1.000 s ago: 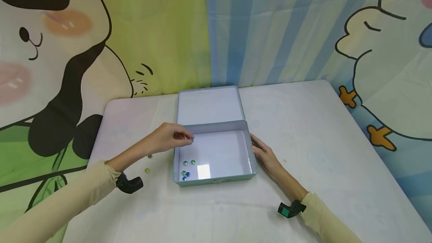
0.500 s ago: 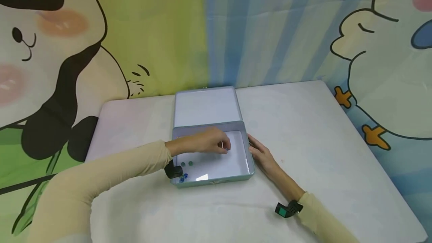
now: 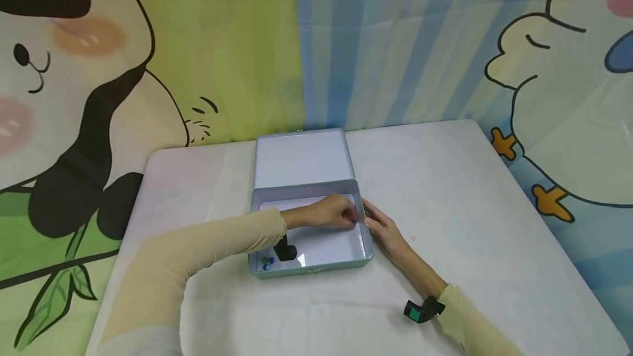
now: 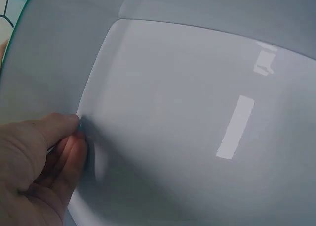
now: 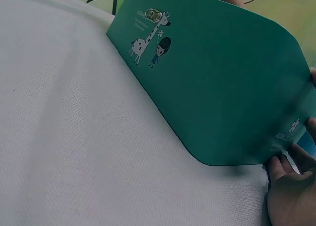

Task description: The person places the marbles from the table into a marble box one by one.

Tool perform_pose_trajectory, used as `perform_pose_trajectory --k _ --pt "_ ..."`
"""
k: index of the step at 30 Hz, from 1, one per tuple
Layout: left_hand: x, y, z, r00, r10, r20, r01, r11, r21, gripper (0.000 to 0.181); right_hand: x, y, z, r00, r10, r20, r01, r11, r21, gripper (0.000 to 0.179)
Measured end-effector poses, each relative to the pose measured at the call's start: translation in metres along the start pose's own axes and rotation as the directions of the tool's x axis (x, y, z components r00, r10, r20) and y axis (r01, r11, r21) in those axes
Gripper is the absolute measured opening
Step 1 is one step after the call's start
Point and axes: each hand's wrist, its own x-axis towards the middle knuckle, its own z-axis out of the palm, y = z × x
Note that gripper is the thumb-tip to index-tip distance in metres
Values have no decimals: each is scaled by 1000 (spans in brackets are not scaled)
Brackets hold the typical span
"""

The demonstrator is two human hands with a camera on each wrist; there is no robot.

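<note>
A teal tin box [image 3: 316, 269] lies on the table with its lid [image 3: 303, 158] folded back behind it. My left hand [image 3: 332, 212] reaches inside, near the right end wall. In the left wrist view, its thumb and fingertips pinch a small marble [image 4: 80, 126], mostly hidden, close to the floor of the box. Several green and blue glass marbles [image 3: 266, 267] sit at the front left corner inside the tin. Against the outside of the right wall, my right hand [image 3: 388, 235] rests with extended fingers; the right wrist view shows its fingertips touching the printed side.
A white cloth [image 3: 445, 191] covers the table. Behind it hangs a printed cartoon curtain [image 3: 376, 43]. The left sleeve [image 3: 212, 246] crosses over the table and the box's left wall, hiding what lies beneath.
My left hand has moved right, from the box's left wall to near its right end, holding the marble. Two green marbles inside are now hidden behind the left arm. The right hand stays put.
</note>
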Motion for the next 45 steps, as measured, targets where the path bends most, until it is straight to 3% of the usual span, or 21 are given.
perform_pose_trajectory --k 10,14,18,23,27,32,39,45 --pt "3 -2 1 1000 -8 22 9 1000 -15 18 0 -2 1 1000 5 -24 -5 1000 -2 61" --pt "-2 -3 -4 999 -3 47 2 1000 25 26 -1 -2 2 1000 2 -20 -2 1000 3 60" --pt "-21 -1 -23 999 40 14 -40 999 14 29 0 -2 3 1000 -8 -23 8 1000 10 61" --pt "-64 1 -52 987 63 -150 -79 992 -98 25 2 -1 5 1000 -6 -27 6 1000 5 61" --pt "-109 1 -69 955 12 -297 -49 992 -117 23 0 -1 4 1000 -3 -28 3 1000 -7 61" --pt "-166 -12 -80 907 -134 -399 74 984 -162 22 -2 -1 2 999 4 -34 -4 1000 -2 61" --pt "-235 -45 -72 809 -347 -474 246 933 -263 28 -2 -1 3 1000 -18 -22 19 999 40 62" --pt "-275 -68 -58 737 -419 -530 307 907 -289 27 0 -1 4 999 5 -47 -4 1000 9 60"
